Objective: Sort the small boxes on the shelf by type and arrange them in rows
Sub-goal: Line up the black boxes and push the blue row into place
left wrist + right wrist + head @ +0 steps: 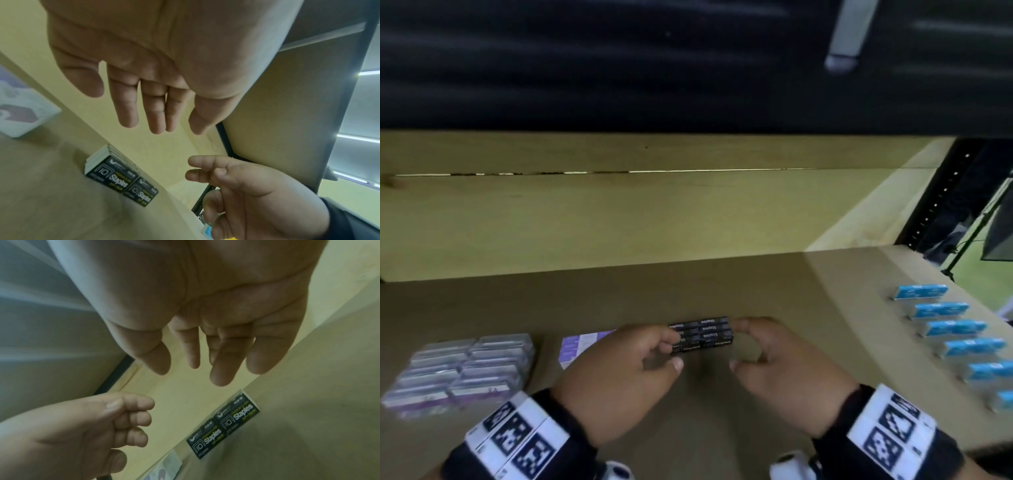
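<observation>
Both hands hover released at mid-shelf (825, 274): left hand (619, 370) and right hand (787, 373) flank the black staple boxes (702, 334), fingers loosely curled, gripping nothing.

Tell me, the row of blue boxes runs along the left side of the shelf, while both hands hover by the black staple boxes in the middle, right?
Not quite: the row of blue boxes runs along the right side, as the head view shows. The rest holds: the left hand and right hand hover by the black staple boxes.
</observation>
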